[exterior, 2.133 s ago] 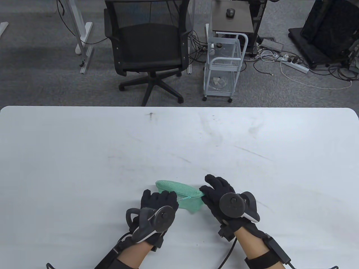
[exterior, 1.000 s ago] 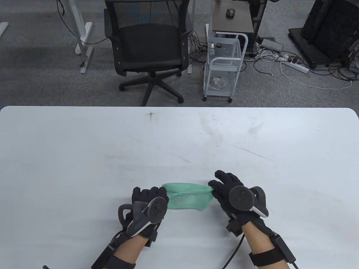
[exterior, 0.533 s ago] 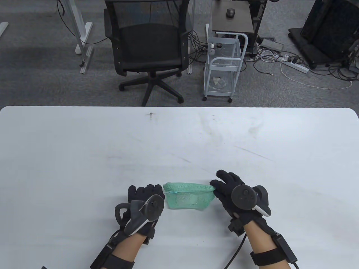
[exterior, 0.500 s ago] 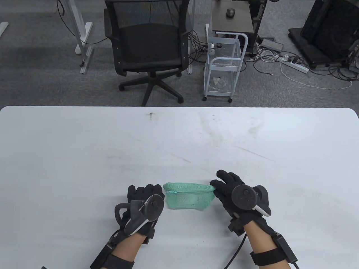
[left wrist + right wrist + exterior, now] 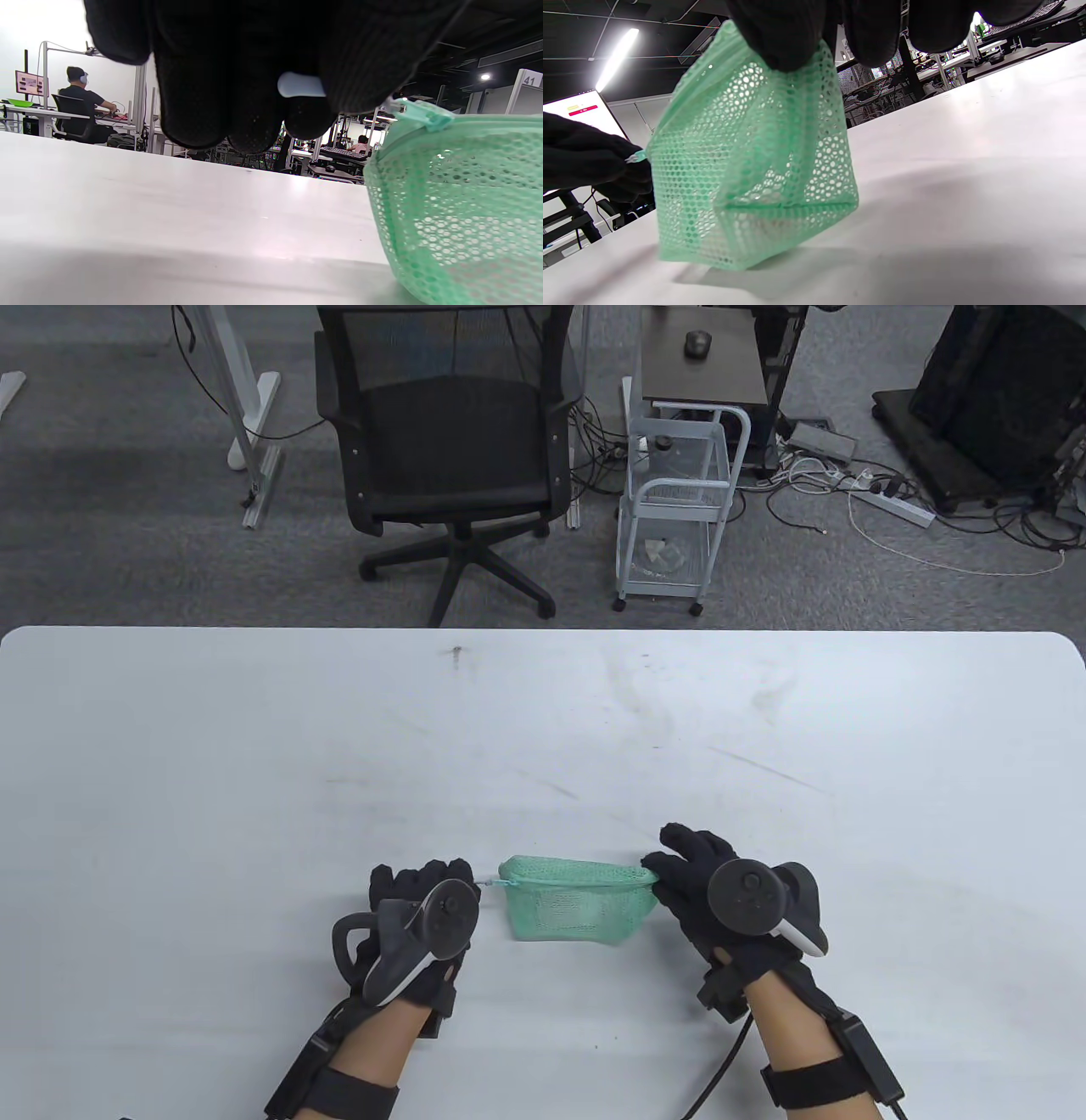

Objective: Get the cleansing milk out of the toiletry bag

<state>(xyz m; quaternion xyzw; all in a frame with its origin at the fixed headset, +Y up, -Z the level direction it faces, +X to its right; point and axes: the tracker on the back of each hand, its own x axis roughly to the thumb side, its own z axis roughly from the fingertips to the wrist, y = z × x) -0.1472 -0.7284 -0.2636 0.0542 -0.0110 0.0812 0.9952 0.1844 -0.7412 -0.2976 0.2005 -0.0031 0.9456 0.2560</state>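
A green mesh toiletry bag (image 5: 577, 903) stands on the white table (image 5: 543, 729) near the front edge, between my hands. My left hand (image 5: 462, 881) pinches the zipper pull (image 5: 492, 884) at the bag's left end; the pale tab (image 5: 299, 84) sits between its fingertips in the left wrist view, next to the bag (image 5: 458, 212). My right hand (image 5: 666, 869) pinches the bag's top right corner; the right wrist view shows the bag (image 5: 746, 169) hanging from those fingers. Only a pale blur shows through the mesh; no cleansing milk is clearly visible.
Beyond the table's far edge stand a black office chair (image 5: 450, 449) and a white wire cart (image 5: 679, 509) on the carpet.
My left hand has moved left with the zipper pull, running the slider from the bag's right end to its left end. The bag has straightened, and my right hand shifted slightly right.
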